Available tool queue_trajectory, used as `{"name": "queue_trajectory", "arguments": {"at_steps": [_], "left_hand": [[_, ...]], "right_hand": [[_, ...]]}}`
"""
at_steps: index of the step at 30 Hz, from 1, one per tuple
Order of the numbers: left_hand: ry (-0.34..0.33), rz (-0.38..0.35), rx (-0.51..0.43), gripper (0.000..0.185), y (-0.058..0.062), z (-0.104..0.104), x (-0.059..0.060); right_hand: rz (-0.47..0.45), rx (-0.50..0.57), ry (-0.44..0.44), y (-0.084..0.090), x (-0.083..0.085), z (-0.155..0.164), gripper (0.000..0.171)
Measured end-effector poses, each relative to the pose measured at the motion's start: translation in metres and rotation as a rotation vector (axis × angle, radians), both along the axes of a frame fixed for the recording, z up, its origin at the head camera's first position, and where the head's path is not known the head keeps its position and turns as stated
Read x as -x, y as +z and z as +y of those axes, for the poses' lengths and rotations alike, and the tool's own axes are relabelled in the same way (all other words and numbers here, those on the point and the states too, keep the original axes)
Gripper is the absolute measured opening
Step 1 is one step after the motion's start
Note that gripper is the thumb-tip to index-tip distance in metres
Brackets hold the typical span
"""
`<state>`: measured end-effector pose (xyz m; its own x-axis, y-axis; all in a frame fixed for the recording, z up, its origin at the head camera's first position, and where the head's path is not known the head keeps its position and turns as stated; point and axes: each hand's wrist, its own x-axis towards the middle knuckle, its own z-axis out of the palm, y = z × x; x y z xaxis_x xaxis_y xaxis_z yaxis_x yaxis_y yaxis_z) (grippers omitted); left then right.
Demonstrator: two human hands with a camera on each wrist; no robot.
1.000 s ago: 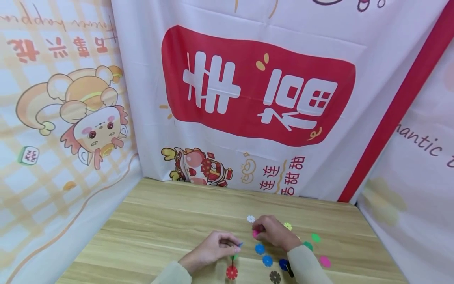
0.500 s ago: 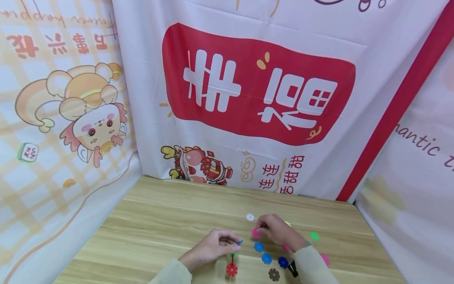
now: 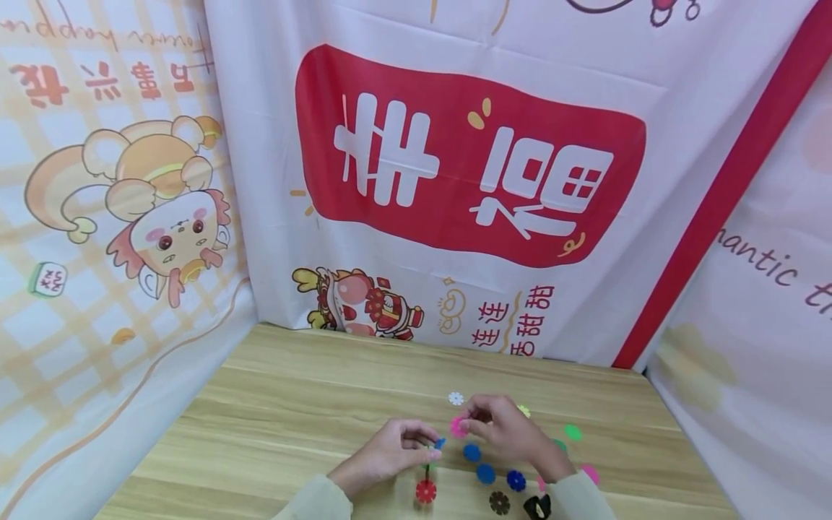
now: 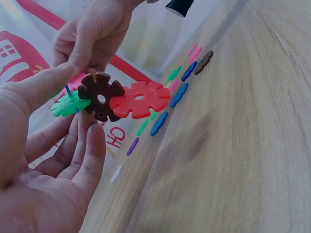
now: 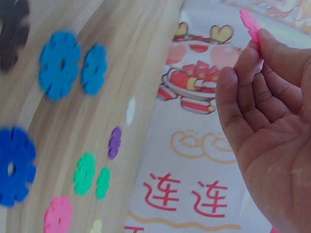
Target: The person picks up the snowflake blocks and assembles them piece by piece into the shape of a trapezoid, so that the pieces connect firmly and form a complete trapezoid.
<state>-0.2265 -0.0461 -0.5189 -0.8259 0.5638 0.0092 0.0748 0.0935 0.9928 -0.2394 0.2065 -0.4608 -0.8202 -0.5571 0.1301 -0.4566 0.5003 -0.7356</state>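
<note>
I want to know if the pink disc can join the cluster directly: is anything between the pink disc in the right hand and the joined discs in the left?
Nothing visible. The pink disc, pinched by the right hand, sits beside the joined discs held by the left hand, with only open air between.

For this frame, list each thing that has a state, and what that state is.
Left hand: pinches the joined discs.
Joined discs: green, brown and red slotted together, held off the table.
Right hand: pinches a pink disc.
Pink disc: lifted, edge-on between fingertips, apart from the joined discs.
Loose discs: lying flat on the table.
</note>
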Motion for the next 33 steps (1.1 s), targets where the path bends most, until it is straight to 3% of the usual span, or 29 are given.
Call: {"name": "queue_trajectory", "arguments": {"at_steps": [7, 20, 26, 33], "left_hand": [[0.009, 0.026, -0.005, 0.03, 0.0, 0.001, 0.0], [-0.021, 0.047, -0.037, 0.026, 0.004, 0.0, -0.003], [0.014, 0.127, -0.023, 0.024, 0.002, 0.002, -0.003], [0.075, 0.212, -0.018, 0.022, 0.003, 0.006, -0.003]], "right_hand": [[-0.01, 0.028, -0.019, 0.007, -0.012, -0.008, 0.007], [0.004, 0.048, 0.035, 0.003, -0.012, -0.009, 0.008], [0.039, 0.066, 0.037, -0.002, -0.012, -0.011, 0.007], [0.085, 0.106, -0.049, -0.01, -0.014, -0.017, 0.004]]}}
